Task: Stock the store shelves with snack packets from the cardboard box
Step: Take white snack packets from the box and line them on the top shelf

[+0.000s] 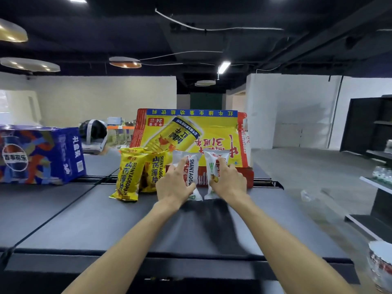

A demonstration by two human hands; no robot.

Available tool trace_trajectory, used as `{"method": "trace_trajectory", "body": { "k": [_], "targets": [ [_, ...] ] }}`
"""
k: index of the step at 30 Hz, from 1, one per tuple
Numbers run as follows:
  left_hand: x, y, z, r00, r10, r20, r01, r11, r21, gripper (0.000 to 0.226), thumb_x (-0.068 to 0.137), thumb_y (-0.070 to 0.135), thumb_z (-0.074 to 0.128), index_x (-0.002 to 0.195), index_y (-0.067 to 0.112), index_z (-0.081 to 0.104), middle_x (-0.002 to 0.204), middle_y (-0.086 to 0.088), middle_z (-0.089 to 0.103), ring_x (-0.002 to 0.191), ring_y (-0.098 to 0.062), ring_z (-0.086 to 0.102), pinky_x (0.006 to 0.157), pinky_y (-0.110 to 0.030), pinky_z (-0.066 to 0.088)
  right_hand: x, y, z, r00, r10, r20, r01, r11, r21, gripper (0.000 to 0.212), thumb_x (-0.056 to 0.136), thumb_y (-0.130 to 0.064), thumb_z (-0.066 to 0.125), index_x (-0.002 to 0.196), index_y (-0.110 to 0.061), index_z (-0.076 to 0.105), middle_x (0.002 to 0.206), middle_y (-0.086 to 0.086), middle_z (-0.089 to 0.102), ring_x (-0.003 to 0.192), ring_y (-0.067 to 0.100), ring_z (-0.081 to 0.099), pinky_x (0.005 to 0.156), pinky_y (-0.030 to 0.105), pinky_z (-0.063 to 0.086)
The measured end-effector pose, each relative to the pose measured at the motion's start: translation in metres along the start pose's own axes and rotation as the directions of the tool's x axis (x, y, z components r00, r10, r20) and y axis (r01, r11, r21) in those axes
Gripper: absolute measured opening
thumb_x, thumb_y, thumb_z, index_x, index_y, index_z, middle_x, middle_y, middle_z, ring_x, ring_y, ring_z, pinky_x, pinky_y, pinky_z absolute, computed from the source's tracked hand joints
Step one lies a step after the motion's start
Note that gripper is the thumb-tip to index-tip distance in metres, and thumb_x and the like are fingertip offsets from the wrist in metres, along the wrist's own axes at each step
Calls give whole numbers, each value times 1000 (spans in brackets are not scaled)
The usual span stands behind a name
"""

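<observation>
Two white snack packets stand on end side by side on the dark shelf (84, 219), just in front of the cardboard box (201, 132). Their long axes run nearly upright. The left white packet (192, 166) leans its top a little to the left and the right white packet (211, 164) leans its top a little to the right, so the lower ends sit almost touching while the tops spread apart. Both are slim pillow bags with crimped ends, white with red and green print. The left one carries black lettering that runs down its length.

The left hand (176, 183) grips the left white packet around its lower half, with the index finger laid up the front. The right hand (228, 179) grips the right white packet the same way.

Just to the left stand two yellow packets (127, 175), also on end and leaning against each other, with blue lettering running lengthwise. The cardboard box behind is red and yellow, with its printed flap raised. A blue box (42, 153) sits well apart at the left.
</observation>
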State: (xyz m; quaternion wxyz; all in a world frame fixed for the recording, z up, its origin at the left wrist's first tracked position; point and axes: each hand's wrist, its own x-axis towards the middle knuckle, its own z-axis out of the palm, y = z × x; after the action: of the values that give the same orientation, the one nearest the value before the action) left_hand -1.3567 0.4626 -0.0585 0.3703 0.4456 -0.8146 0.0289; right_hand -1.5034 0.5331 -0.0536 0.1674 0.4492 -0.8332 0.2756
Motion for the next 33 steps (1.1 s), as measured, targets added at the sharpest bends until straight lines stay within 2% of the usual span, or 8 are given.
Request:
{"method": "trace_trajectory", "body": {
  "k": [6,9,15,19,24,26,29,33],
  "targets": [
    [10,-2,29,997,47,-65,-39,993,109,80,81,53,67,147,38,27,119,-2,53,80,-26,68,57,-32,50,28,-5,25,998,-36,-46,35,999,-5,69,88,-40,67,143,-24,27,124,10,50,103,33,62,69,38,47],
    [11,-4,34,995,62,-75,-52,989,139,79,80,52,69,147,36,30,121,-4,52,79,-26,68,56,-33,49,28,-2,39,999,-20,-41,19,999,-30,77,87,-46,67,146,-24,22,130,11,47,107,32,59,70,39,50],
    [15,-13,39,987,40,-156,-36,999,31,72,75,49,75,137,31,42,106,-7,53,65,-29,65,46,-30,44,27,1,53,992,-72,-108,66,996,-61,80,86,-49,66,148,-24,22,132,12,47,107,31,58,67,39,53],
    [14,-13,41,995,-27,-99,31,999,42,72,80,55,68,141,32,37,109,-7,48,72,-29,65,52,-31,41,30,2,58,990,-92,-107,85,994,-67,80,86,-49,66,149,-28,22,130,11,47,105,30,57,64,38,52],
    [7,-9,43,1000,8,-29,-4,991,136,87,81,61,64,152,33,21,119,-7,43,84,-25,66,60,-33,52,28,6,64,994,-69,-80,65,996,-55,82,89,-55,58,154,-30,14,125,11,44,105,31,56,64,37,50],
    [5,-11,39,1000,-17,6,17,997,77,91,80,62,63,154,35,17,117,-6,42,85,-26,65,63,-33,52,28,7,63,996,-62,-65,60,998,-22,86,88,-56,59,154,-33,10,126,11,43,107,32,54,68,39,50],
    [-2,-14,33,997,-46,68,50,998,-47,92,77,56,64,154,40,15,110,-3,41,84,-27,62,64,-32,46,26,14,58,998,-55,13,54,993,104,95,83,-56,65,155,-39,5,130,11,40,115,32,50,82,42,51],
    [-3,-12,28,996,-54,65,56,998,-23,87,74,52,68,148,42,24,104,0,44,80,-28,62,60,-32,42,20,21,54,994,-94,46,85,981,176,103,79,-48,74,155,-40,5,124,9,41,113,33,49,86,42,51]
  ]
}}
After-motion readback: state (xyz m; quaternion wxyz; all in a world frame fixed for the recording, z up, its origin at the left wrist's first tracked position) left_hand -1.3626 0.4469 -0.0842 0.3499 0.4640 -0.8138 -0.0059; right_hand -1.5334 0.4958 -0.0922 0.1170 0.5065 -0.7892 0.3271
